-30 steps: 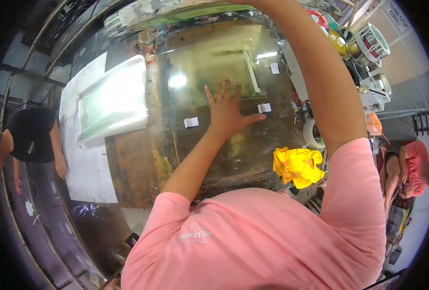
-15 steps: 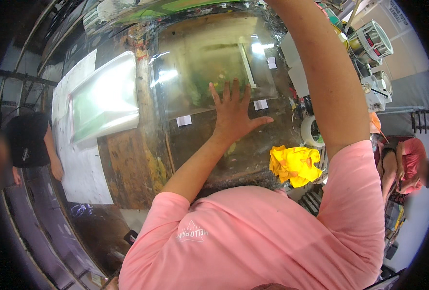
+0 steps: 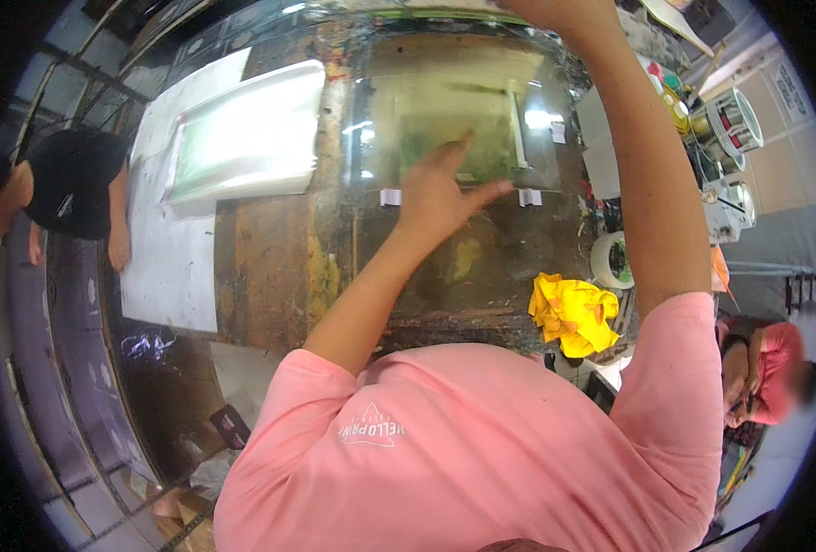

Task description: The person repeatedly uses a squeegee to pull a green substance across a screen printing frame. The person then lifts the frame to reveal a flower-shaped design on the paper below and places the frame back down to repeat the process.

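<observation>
My left hand (image 3: 440, 195) is over a glossy see-through sheet (image 3: 491, 101) on the stained wooden worktop. Its fingers stretch forward, slightly smeared, with the thumb out to the right; it holds nothing. Whether the fingertips touch the sheet I cannot make out. Small white tabs (image 3: 529, 197) sit along the sheet's near and right edges, and a pale narrow strip (image 3: 518, 129) lies near its right side. My right arm reaches far forward, with the right hand (image 3: 560, 11) cut off by the top edge near a green-edged frame (image 3: 436, 14); its fingers are mostly hidden.
A crumpled yellow cloth (image 3: 574, 315) and a tape roll (image 3: 611, 259) lie at the right. Tins (image 3: 730, 124) stand beyond my right arm. A shiny clear sheet (image 3: 247, 133) rests on white paper (image 3: 169, 276) at left. One person (image 3: 77, 184) stands left; another (image 3: 776, 368) sits right.
The view has shifted, so the worktop appears further right and higher. My left hand's fingers, spread before, are now closer together. My right arm still reaches forward.
</observation>
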